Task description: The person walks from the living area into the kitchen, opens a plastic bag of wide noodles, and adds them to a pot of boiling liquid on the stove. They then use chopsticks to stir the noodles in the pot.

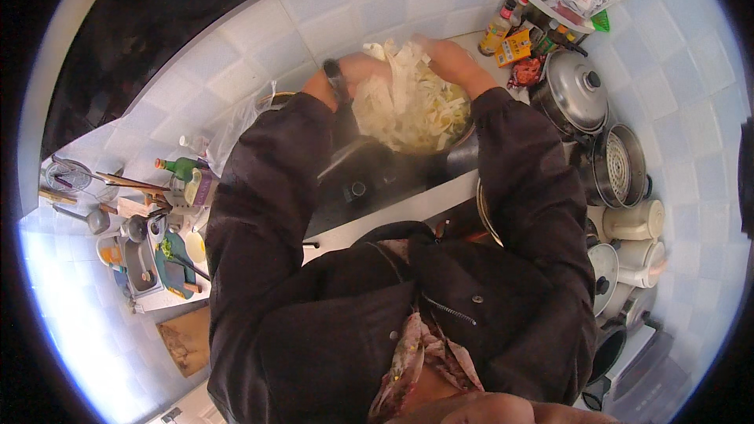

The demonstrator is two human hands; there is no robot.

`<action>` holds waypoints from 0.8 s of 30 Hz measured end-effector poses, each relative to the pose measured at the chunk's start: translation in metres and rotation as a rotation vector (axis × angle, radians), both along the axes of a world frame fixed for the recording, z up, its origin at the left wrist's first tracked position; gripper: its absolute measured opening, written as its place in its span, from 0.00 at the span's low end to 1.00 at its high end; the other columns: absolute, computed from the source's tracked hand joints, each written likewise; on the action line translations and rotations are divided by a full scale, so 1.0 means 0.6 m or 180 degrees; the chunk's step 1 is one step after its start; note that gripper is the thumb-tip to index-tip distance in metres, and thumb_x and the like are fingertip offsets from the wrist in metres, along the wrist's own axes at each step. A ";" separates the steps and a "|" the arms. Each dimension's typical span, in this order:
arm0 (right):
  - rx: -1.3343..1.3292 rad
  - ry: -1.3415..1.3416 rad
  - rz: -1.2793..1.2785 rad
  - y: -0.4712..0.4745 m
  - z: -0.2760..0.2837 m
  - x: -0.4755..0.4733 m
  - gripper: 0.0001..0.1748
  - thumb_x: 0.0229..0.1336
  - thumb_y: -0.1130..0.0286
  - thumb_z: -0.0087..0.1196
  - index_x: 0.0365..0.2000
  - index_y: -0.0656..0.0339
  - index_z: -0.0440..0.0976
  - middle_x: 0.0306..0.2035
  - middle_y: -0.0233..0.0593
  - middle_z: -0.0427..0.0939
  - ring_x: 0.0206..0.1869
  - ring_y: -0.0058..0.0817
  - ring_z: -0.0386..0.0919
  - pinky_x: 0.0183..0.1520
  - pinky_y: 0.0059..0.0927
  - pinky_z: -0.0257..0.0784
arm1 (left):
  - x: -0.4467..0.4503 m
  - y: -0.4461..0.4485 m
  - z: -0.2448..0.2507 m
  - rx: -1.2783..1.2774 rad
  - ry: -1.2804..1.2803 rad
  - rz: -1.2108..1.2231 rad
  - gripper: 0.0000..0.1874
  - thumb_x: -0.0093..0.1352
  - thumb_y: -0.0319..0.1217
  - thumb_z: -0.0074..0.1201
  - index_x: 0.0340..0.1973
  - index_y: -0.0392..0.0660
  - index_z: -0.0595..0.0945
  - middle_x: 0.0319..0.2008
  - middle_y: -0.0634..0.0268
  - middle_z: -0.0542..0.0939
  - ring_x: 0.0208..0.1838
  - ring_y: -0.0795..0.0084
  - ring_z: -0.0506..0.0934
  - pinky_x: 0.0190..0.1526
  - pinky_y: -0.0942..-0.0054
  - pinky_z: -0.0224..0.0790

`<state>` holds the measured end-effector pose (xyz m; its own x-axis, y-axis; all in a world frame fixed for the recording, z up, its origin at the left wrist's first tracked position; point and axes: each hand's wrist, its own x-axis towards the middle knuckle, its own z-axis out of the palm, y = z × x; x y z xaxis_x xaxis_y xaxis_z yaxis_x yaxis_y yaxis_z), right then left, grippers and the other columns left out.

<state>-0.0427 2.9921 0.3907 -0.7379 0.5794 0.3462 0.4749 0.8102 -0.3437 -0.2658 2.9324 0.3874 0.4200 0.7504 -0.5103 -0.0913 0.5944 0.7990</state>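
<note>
Pale, flat noodle strips point(386, 91) are bunched between my two hands over a wide pan point(465, 136) on the cooktop. Wearing a dark wristwatch, my left hand point(365, 69) grips the bunch from the left, its fingers partly hidden by the strips. On the right, my right hand point(449, 60) holds strips near its blurred fingertips. Below them, more cut pale strips point(442, 109) fill the pan, with yellowish food or liquid around them. A light, thin handle or utensil point(341, 159) slants out from the pan's lower left.
The black cooktop point(336, 203) has a knob point(356, 189) in front. At right stand a lidded steel pot point(574, 91), a steamer pot point(618, 165) and seasoning bottles point(495, 35). Leftward are a plastic bag point(238, 129), a green bottle point(179, 168), a cutting board with a knife point(174, 265) and a sink point(140, 265).
</note>
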 end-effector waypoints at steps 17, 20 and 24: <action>-0.2946 0.0684 -0.0969 0.123 -0.150 -0.042 0.22 0.58 0.52 0.45 0.33 0.64 0.73 0.24 0.43 0.74 0.26 0.31 0.74 0.28 0.35 0.68 | -0.080 -0.100 0.128 0.1070 -0.1018 0.0168 0.21 0.60 0.23 0.54 0.50 0.36 0.72 0.45 0.54 0.77 0.45 0.61 0.78 0.48 0.63 0.73; -0.3614 0.1430 -0.0373 0.115 -0.174 -0.069 0.20 0.55 0.53 0.51 0.33 0.62 0.74 0.23 0.40 0.75 0.24 0.28 0.73 0.26 0.34 0.68 | -0.086 -0.111 0.123 0.1058 -0.1018 0.0311 0.18 0.59 0.22 0.54 0.47 0.37 0.74 0.43 0.57 0.78 0.43 0.64 0.79 0.46 0.66 0.73; -0.2721 0.1103 -0.0573 0.119 -0.209 -0.084 0.19 0.54 0.60 0.54 0.34 0.69 0.70 0.21 0.43 0.72 0.24 0.31 0.70 0.27 0.32 0.66 | -0.092 -0.125 0.125 0.1044 -0.1125 0.0472 0.17 0.60 0.22 0.55 0.45 0.38 0.75 0.42 0.59 0.79 0.42 0.65 0.79 0.44 0.68 0.73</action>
<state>-0.0931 3.0634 0.2654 -0.5479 0.8339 -0.0658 0.3282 0.1420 -0.9339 -0.3211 2.8574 0.4623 0.4013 0.9122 -0.0834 -0.4543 0.2772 0.8466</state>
